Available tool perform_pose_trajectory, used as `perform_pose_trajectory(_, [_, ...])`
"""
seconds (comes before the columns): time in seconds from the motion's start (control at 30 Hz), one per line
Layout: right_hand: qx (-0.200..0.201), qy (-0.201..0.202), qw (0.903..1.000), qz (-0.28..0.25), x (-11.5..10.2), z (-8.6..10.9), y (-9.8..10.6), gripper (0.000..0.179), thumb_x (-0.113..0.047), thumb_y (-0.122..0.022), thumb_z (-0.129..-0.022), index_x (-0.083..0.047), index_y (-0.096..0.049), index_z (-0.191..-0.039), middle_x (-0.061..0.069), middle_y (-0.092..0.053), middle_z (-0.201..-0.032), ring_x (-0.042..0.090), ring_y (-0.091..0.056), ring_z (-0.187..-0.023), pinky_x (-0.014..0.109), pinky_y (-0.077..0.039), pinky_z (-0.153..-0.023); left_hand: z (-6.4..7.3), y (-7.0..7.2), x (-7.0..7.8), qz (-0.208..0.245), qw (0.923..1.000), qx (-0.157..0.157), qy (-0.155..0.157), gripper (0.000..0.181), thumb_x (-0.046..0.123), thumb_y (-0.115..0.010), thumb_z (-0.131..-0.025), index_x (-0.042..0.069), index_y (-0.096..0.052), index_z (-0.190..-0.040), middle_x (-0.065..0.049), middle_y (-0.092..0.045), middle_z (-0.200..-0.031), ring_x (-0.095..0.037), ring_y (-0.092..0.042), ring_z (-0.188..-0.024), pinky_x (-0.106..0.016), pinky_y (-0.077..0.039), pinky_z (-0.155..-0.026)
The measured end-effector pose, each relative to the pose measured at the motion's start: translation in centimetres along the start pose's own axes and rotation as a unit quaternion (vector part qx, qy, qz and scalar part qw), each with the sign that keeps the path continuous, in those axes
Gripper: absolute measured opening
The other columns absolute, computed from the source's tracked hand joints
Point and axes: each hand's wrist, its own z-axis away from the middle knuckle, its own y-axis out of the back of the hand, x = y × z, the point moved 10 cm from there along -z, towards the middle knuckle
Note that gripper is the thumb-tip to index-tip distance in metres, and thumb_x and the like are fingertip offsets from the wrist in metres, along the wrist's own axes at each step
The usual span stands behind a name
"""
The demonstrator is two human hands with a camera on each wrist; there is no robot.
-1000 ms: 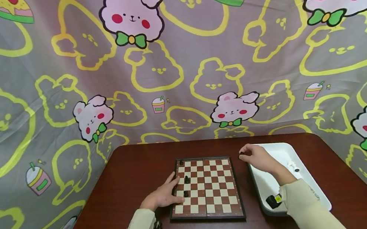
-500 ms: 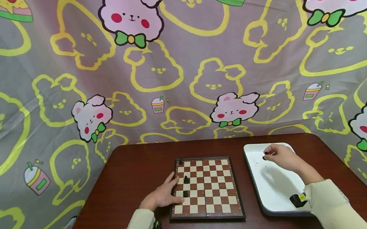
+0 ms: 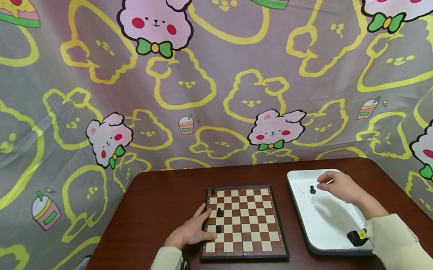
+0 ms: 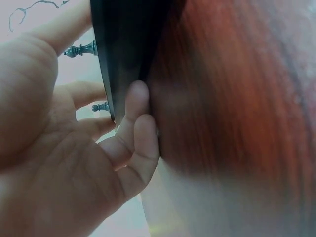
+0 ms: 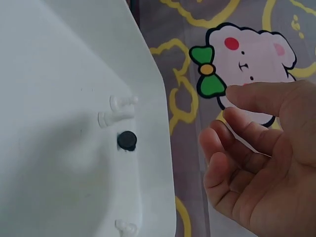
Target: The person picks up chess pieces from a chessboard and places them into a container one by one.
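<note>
My left hand [image 3: 191,232] rests at the left edge of the chessboard [image 3: 256,232], its thumb lying over the squares. In the left wrist view, two fingertips touch the board's dark side. Three black chess pieces stand along the left files, among them a black chess piece [image 3: 219,212] close to the fingers. Above the white tray [image 3: 310,235], my right hand [image 3: 342,187] hovers with fingers loosely bent and nothing between them. Just left of its fingertips is another black chess piece [image 3: 312,190] in the tray; the right wrist view shows its round base [image 5: 127,140].
White chess pieces lie near the black one in the tray, including a white piece [image 5: 116,117]. The brown table [image 3: 159,194] carries board and tray side by side. A patterned cloth [image 3: 210,74] hangs behind and at both sides.
My right hand has moved right from the tray's left rim to over its interior and let go of the black chess piece, now in the tray. My left hand has stayed put.
</note>
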Motion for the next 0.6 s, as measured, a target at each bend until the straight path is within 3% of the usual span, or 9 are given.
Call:
perform_pose_trajectory(0.3, [0.006,0.042,0.9986,-0.032,-3.0,-0.3,-2.8,0.013,-0.012,-0.067,-0.087,-0.001,-0.067,-0.093,0.002,-0.066,-0.082,0.015,-0.06,-0.074,0.032,-0.046,-0.064,0.0,0.0,-0.1,-0.009,1.0,0.0,0.0,0.089,0.044,-0.072,-0.081,0.013,-0.026,-0.151,-0.009,-0.004,-0.158,-0.042,-0.028,-0.134,-0.056,-0.035,-0.096])
perform_pose_trajectory(0.6, [-0.05,0.036,0.9959,-0.066,-7.9,-0.4,-9.3,0.01,-0.013,-0.066,-0.089,-0.005,-0.064,-0.094,0.0,-0.062,-0.085,0.016,-0.052,-0.073,0.033,-0.042,-0.062,-0.2,0.0,-0.1,-0.007,1.0,-0.001,0.004,0.089,0.044,-0.072,-0.081,0.014,-0.026,-0.151,-0.008,-0.004,-0.158,-0.041,-0.026,-0.135,-0.056,-0.035,-0.096])
